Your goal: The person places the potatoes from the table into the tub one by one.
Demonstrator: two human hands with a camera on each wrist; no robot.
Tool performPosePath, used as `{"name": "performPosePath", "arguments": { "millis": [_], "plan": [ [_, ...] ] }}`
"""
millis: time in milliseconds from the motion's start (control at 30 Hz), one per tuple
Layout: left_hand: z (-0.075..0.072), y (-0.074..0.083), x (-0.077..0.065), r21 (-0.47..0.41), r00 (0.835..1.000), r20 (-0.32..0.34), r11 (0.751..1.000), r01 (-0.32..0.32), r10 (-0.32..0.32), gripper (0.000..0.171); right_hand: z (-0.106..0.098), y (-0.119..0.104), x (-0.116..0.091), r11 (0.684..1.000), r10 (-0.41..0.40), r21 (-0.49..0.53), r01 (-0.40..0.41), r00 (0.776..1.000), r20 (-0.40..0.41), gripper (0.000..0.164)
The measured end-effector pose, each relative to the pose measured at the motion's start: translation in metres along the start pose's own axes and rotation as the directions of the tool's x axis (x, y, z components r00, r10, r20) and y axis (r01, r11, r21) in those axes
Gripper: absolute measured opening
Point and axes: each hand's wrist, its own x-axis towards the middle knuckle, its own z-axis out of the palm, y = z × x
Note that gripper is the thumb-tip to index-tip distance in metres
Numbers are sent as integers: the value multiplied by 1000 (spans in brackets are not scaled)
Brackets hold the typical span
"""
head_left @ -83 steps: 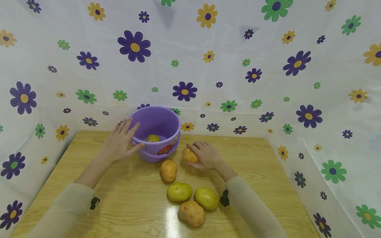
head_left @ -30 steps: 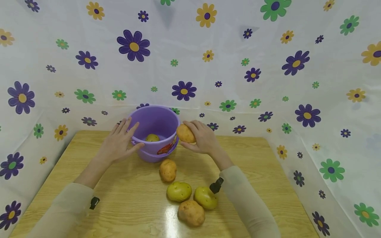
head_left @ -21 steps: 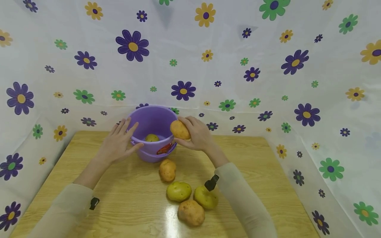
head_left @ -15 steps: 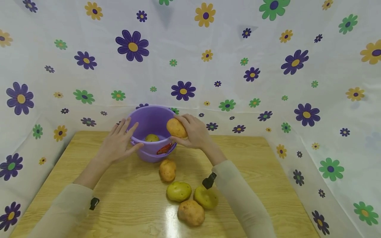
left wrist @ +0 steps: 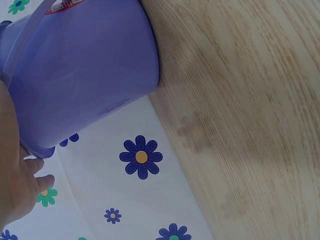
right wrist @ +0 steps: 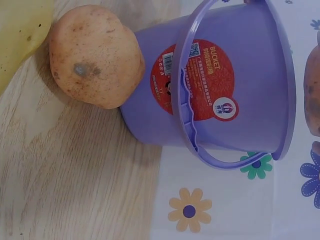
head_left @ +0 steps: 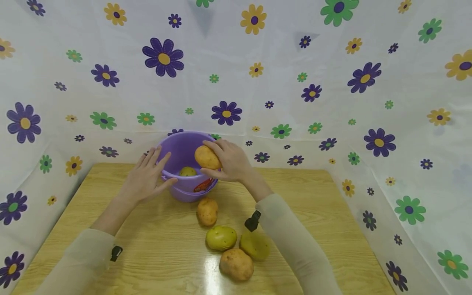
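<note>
A purple bucket (head_left: 182, 190) with a red label stands upright at the back of the table, and one yellow potato (head_left: 187, 171) lies inside it. My right hand (head_left: 231, 161) grips a tan potato (head_left: 207, 157) over the bucket's right rim. In the right wrist view only an edge of that held potato (right wrist: 312, 95) shows. At the bucket's left rim rests my left hand (head_left: 145, 178), its fingers straight and spread. The left wrist view has the same hand (left wrist: 17, 185) beside the bucket wall (left wrist: 90, 70).
In front of the bucket lies a tan potato (head_left: 207, 212). Nearer on the wooden table (head_left: 147, 254) are a yellow-green potato (head_left: 221, 238), another one (head_left: 254, 246) partly behind the right wrist strap (head_left: 253, 221), and a large tan potato (head_left: 237, 264). A flowered sheet (head_left: 236, 61) hangs around the table.
My right hand has lifted the tan potato from the table right of the bucket and carried it up and left over the rim. My left hand stays at the bucket.
</note>
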Motion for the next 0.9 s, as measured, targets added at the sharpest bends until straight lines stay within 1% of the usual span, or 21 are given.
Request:
{"name": "performPosePath", "arguments": {
  "millis": [133, 367, 667, 800, 900],
  "plan": [
    [0, 0, 0, 4, 1000, -3, 1000, -2, 2, 90, 2, -3, 6, 1000, 5, -15, -5, 1000, 26, 84],
    [-1, 1, -1, 5, 1000, -16, 1000, -11, 11, 89, 4, -7, 15, 999, 3, -37, 1, 994, 108, 83],
    [0, 0, -2, 4, 1000, -19, 1000, -11, 12, 89, 6, -9, 24, 999, -7, -46, 15, 988, 157, 82],
    [1, 0, -1, 0, 1000, -24, 1000, -13, 13, 89, 9, -11, 29, 998, -6, -66, 20, 980, 200, 82],
    [2, -1, -1, 2, 999, -28, 1000, -14, 14, 89, 13, -12, 33, 997, 7, -77, 13, 969, 247, 83]
  ]
}}
